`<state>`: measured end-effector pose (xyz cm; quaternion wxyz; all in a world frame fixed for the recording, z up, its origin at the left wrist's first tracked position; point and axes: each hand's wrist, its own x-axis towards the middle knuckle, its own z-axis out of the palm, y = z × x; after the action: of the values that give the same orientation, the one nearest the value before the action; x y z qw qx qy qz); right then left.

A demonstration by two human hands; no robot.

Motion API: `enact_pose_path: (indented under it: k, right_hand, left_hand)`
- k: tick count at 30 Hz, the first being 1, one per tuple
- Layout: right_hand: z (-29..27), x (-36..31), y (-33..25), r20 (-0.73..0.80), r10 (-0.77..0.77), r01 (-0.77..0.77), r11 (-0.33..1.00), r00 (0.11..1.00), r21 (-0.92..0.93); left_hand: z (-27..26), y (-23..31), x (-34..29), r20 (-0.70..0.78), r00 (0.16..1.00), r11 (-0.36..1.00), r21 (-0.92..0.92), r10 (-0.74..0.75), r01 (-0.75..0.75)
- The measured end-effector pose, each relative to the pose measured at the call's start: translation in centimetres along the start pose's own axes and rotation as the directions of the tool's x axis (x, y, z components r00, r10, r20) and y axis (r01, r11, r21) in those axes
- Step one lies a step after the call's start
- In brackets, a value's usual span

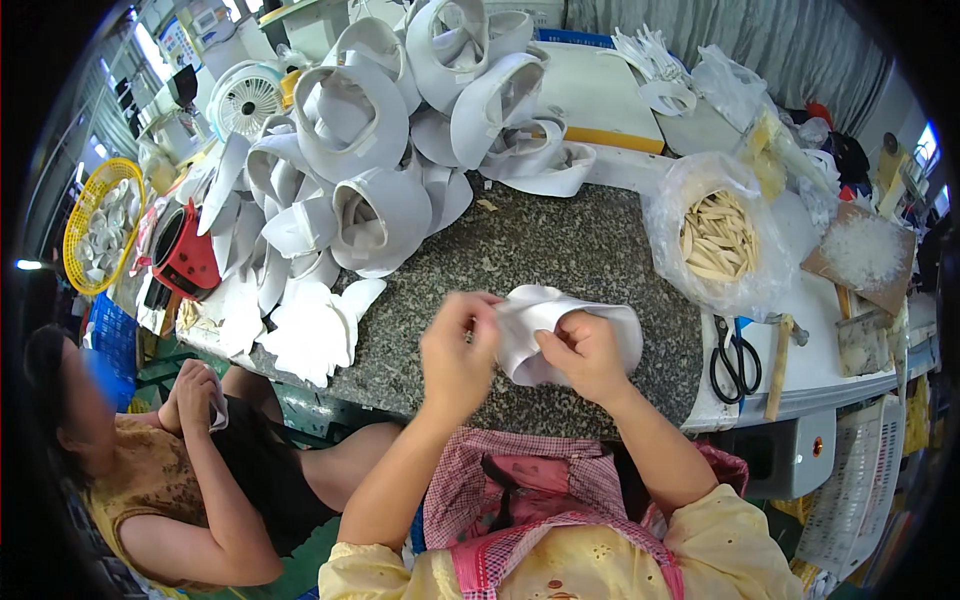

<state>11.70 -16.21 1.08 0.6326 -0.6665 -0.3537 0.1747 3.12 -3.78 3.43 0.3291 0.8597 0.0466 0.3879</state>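
A white shoe upper (pixel 530 345) is held above the dark stone slab, its curved rim turned toward me. My right hand (pixel 588 358) grips it, thumb on the near face and fingers inside the opening. My left hand (pixel 462 345) is beside the upper's left edge, fingers curled into a pinch and slightly blurred. Whether those fingertips hold the edge or some small thing is hidden. Beyond my hands lies the speckled stone slab (pixel 560 240). A large pile of similar white uppers (pixel 380 215) covers its far left part.
At the right stand a plastic bag of thin beige strips (pixel 718 238), black-handled scissors (pixel 735 365) and a wooden stick (pixel 780 370). Flat white pieces (pixel 315 330) overlap at the slab's left edge. A co-worker (pixel 170 450) sits at my left, hands on a small white piece.
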Motion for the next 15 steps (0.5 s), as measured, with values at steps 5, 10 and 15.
enact_pose_path:
  k: [5, 10, 15]
  right_hand:
    - [-0.5, -0.6, 0.1, -0.061, -0.122, 0.129, 0.980, 0.991, 0.150]
    - [-0.9, -0.6, 0.9, -0.121, -0.099, 0.145, 0.875, 0.988, 0.463]
    - [-1.0, -0.4, -1.1, 0.044, 0.121, -0.082, 0.334, 0.992, 0.939]
  left_hand:
    - [-1.1, -1.5, 1.4, 0.299, 0.646, 0.117, -0.847, -0.702, 0.519]
    - [-0.4, -0.9, 2.1, 0.369, 0.701, 0.204, -0.782, -0.610, 0.589]
    - [2.1, -1.6, 2.4, 0.231, 0.875, 0.388, -0.827, -0.426, 0.407]
